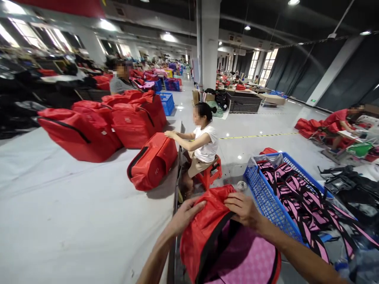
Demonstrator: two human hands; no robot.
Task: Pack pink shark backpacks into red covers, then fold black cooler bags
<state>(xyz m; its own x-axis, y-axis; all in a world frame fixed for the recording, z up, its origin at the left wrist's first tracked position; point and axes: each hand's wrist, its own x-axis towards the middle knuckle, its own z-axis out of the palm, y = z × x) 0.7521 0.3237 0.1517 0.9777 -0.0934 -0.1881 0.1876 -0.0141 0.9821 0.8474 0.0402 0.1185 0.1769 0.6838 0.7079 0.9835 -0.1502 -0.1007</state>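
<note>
The wearer's bare left forearm (155, 254) rises from the bottom edge of the view, slanting rightward, and the bare right forearm (296, 250) slants up and leftward from the lower right. The bare left hand (185, 217) grips with its thumb laid over the top; the bare right hand (245, 207), just apart, pinches with bent fingers pointing left.

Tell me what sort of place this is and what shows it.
Probably a bag-making workshop: there's an open red bag in the foreground, more red bags on a pale table, and a blue crate of pink-and-black pieces.
</note>
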